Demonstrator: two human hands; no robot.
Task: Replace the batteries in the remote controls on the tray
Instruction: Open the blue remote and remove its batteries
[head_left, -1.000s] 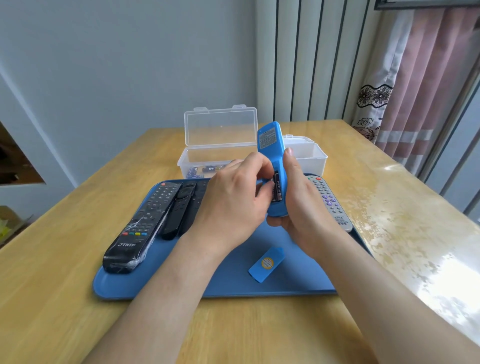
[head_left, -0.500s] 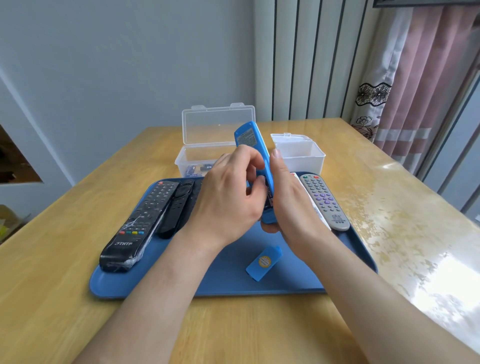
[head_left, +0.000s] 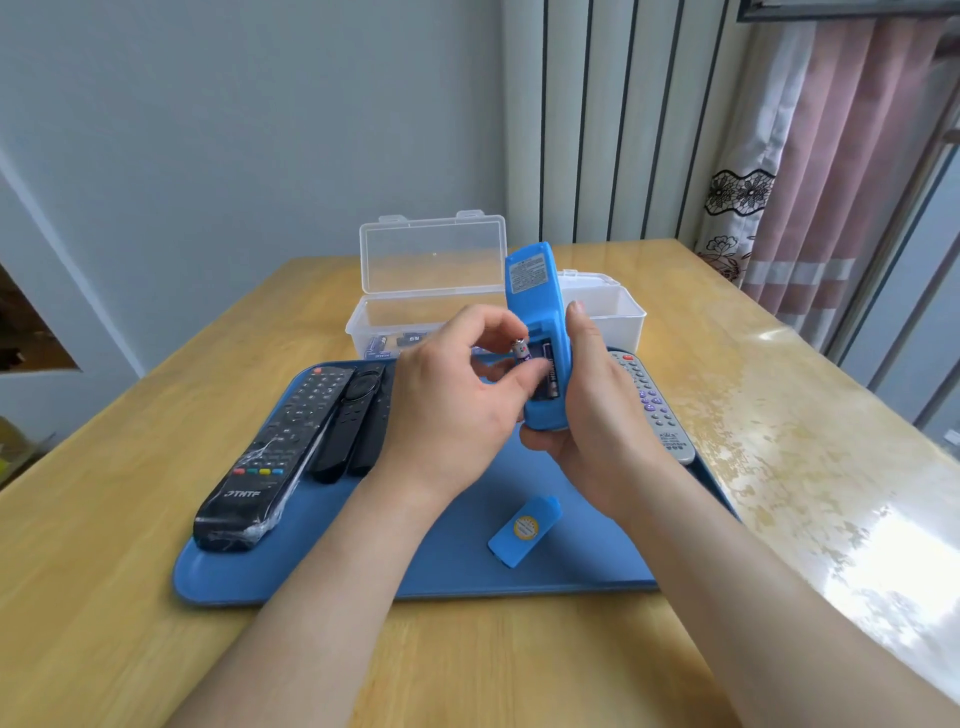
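tray: plain mid blue
held remote: bright blue, white printed label
battery: silver tip, dark wrap
battery cover: blue, round yellow sticker
wrapped remote: black, white lettering, red, green, yellow and blue keys
grey remote: light grey, purple keys, one red key
desk: pale yellow wood grain
curtain: dusty pink, white band

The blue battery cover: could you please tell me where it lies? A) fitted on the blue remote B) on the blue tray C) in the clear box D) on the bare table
B: the battery cover lies on the blue tray, near its front edge.
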